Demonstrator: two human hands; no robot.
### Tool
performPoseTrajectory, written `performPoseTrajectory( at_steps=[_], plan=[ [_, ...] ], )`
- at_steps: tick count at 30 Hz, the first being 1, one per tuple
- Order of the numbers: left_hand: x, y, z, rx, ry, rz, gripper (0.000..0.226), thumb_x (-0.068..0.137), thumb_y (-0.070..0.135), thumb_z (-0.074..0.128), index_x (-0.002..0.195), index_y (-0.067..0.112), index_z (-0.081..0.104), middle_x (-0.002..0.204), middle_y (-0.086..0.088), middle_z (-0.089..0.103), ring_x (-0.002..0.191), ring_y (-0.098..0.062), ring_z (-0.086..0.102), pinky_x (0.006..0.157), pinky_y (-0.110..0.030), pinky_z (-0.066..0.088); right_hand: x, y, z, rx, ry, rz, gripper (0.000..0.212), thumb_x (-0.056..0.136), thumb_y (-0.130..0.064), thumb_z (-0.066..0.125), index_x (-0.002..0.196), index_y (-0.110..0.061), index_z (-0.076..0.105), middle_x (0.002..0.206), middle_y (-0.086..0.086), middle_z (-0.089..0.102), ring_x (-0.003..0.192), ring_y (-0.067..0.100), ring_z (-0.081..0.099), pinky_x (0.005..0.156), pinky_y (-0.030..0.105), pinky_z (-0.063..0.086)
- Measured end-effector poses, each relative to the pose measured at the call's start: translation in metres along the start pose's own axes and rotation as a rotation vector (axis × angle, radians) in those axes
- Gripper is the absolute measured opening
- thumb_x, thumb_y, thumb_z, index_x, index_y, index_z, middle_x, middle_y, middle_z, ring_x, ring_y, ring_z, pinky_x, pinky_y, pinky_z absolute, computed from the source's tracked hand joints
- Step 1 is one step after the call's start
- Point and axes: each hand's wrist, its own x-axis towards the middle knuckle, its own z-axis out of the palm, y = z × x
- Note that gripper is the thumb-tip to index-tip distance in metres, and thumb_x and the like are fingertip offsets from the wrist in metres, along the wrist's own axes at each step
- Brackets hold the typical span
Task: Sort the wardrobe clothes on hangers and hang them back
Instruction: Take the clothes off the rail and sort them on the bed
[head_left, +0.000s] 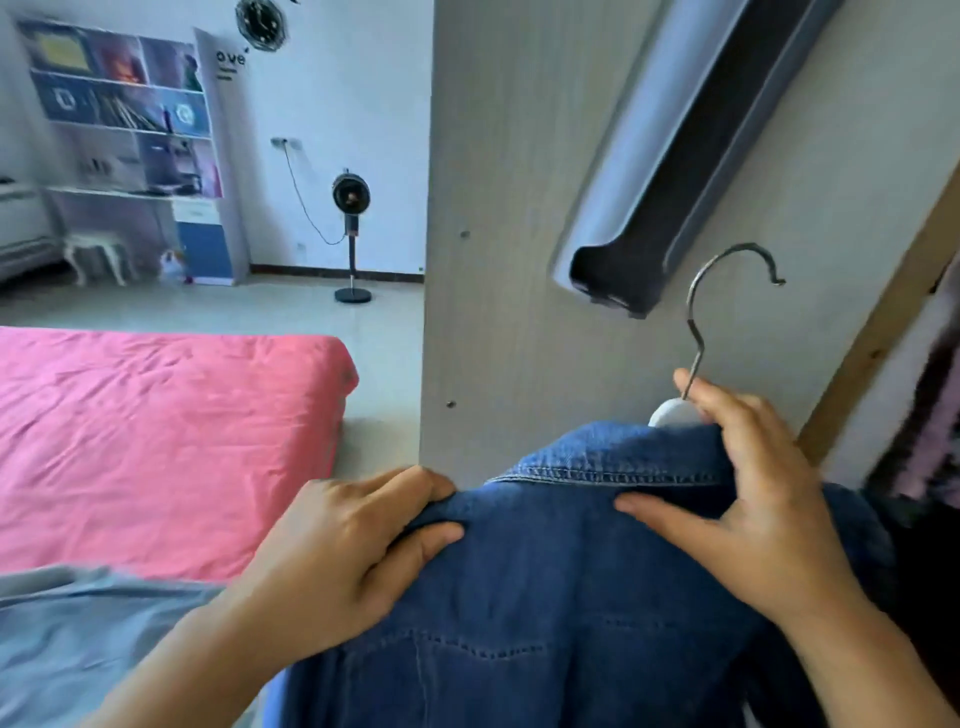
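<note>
A dark blue denim jacket (545, 597) hangs on a white hanger (672, 413) with a metal hook (727, 280). My left hand (343, 545) pinches the jacket's left shoulder between thumb and fingers. My right hand (753, 499) holds the hanger's neck under the collar, thumb lying on the back of the jacket. The hook points up, just right of the lower end of the wardrobe's hanging rail (675, 156), without touching it. Most of the hanger is hidden inside the jacket.
A grey wardrobe side panel (498, 260) stands right behind the jacket. A bed with a pink sheet (156, 441) is at the left, with a light blue garment (78, 639) on it. Dark clothes (930, 415) hang at the far right. A standing fan (352, 244) is behind.
</note>
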Motion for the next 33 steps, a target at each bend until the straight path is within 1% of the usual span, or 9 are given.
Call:
performPoseTrajectory(
  at_steps=[4,9,13,15,17,19,23,30,33],
  plan=[
    [-0.072,-0.038,-0.041,0.033,-0.005,-0.115,0.021,0.094,0.047,0.042,0.100,0.029,0.053,0.083,0.019,0.056,0.065,0.000,0.056,0.059,-0.010,0.040,-0.001,-0.062,0.059,0.071,-0.096,-0.115,0.080,0.070,-0.060,0.061,0.137,-0.024,0.037,0.114,-0.019,0.038,0.106,0.005,0.041,0.093,0.023,0.034],
    [-0.157,-0.063,-0.092,0.129,0.030,-0.336,0.028,0.094,0.055,0.039,0.099,0.033,0.054,0.078,0.018,0.061,0.067,0.000,0.060,0.061,-0.018,0.045,0.007,-0.132,0.134,0.201,-0.221,-0.253,0.075,0.074,-0.057,0.059,0.137,-0.023,0.036,0.122,-0.011,0.044,0.109,0.011,0.044,0.096,0.024,0.034],
    [-0.215,-0.071,-0.124,0.216,0.128,-0.529,0.029,0.091,0.059,0.041,0.099,0.035,0.054,0.083,0.022,0.059,0.067,0.008,0.056,0.060,-0.015,0.045,0.024,-0.187,0.191,0.335,-0.318,-0.378,0.073,0.073,-0.055,0.062,0.135,-0.027,0.035,0.123,-0.008,0.051,0.110,0.014,0.048,0.094,0.033,0.041],
    [-0.239,-0.075,-0.136,0.230,0.148,-0.594,0.026,0.091,0.056,0.042,0.097,0.034,0.055,0.079,0.022,0.058,0.066,0.007,0.055,0.060,-0.017,0.045,0.032,-0.213,0.218,0.402,-0.362,-0.430,0.073,0.073,-0.055,0.062,0.135,-0.027,0.034,0.126,-0.007,0.051,0.113,0.016,0.048,0.096,0.036,0.041],
    [-0.264,-0.080,-0.149,0.277,0.185,-0.664,0.025,0.092,0.055,0.042,0.096,0.033,0.055,0.080,0.023,0.057,0.070,0.011,0.053,0.063,-0.011,0.043,0.040,-0.242,0.245,0.463,-0.389,-0.480,0.074,0.073,-0.055,0.062,0.135,-0.025,0.035,0.128,-0.003,0.052,0.116,0.018,0.047,0.099,0.038,0.038],
    [-0.286,-0.086,-0.161,0.314,0.232,-0.737,0.023,0.093,0.054,0.042,0.095,0.034,0.054,0.083,0.027,0.055,0.073,0.016,0.050,0.065,-0.004,0.038,0.045,-0.271,0.273,0.511,-0.385,-0.523,0.074,0.073,-0.056,0.060,0.135,-0.023,0.036,0.131,0.001,0.049,0.119,0.018,0.044,0.102,0.035,0.035],
    [-0.335,-0.112,-0.175,0.349,0.350,-0.900,0.018,0.089,0.054,0.045,0.092,0.037,0.052,0.078,0.024,0.056,0.068,0.013,0.051,0.062,-0.005,0.038,0.055,-0.321,0.327,0.612,-0.415,-0.569,0.075,0.074,-0.056,0.059,0.136,-0.022,0.036,0.134,0.000,0.044,0.124,0.018,0.041,0.105,0.037,0.031],
    [-0.415,-0.202,-0.188,0.391,0.510,-1.166,0.016,0.082,0.040,0.051,0.085,0.027,0.060,0.079,0.014,0.060,0.071,0.006,0.053,0.066,-0.004,0.036,0.067,-0.392,0.440,0.670,-0.596,-0.646,0.075,0.074,-0.058,0.055,0.137,-0.024,0.034,0.135,-0.003,0.047,0.124,0.012,0.039,0.105,0.029,0.032],
    [-0.449,-0.245,-0.189,0.334,0.551,-1.287,0.010,0.082,0.040,0.053,0.088,0.034,0.058,0.080,0.015,0.062,0.071,0.006,0.054,0.065,-0.006,0.037,0.069,-0.417,0.486,0.667,-0.690,-0.679,0.075,0.074,-0.058,0.054,0.137,-0.024,0.034,0.134,-0.003,0.047,0.123,0.010,0.038,0.105,0.021,0.026]
  ],
)
